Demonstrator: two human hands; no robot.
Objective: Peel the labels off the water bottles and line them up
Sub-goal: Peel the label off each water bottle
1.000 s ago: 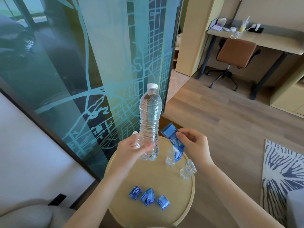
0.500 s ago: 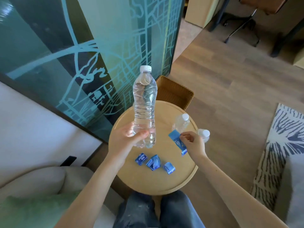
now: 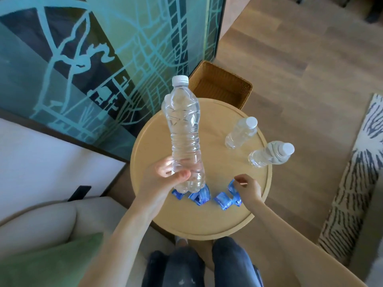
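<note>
My left hand [image 3: 165, 179] grips the lower part of a clear, label-free water bottle [image 3: 184, 129] with a white cap, held upright above the round wooden table [image 3: 207, 226]. My right hand [image 3: 247, 188] rests low over the table's near side, fingertips pinched on a blue peeled label [image 3: 233, 192] that touches the tabletop. Three more crumpled blue labels [image 3: 200, 197] lie in a row to its left, partly hidden behind the held bottle's base. Two bare bottles stand at the table's right: one further back [image 3: 240, 133], one near the rim [image 3: 269, 155].
A wicker basket [image 3: 223, 85] sits on the floor behind the table. A patterned glass partition [image 3: 103, 59] rises at the left. A beige sofa with a green cushion [image 3: 51, 264] is at the lower left, a striped rug [image 3: 356, 172] at the right. My knees [image 3: 207, 266] are under the table's near edge.
My right hand has carried the blue label down and toward me, setting it beside the other labels. The camera has tilted further down. The left hand still holds the bottle upright.
</note>
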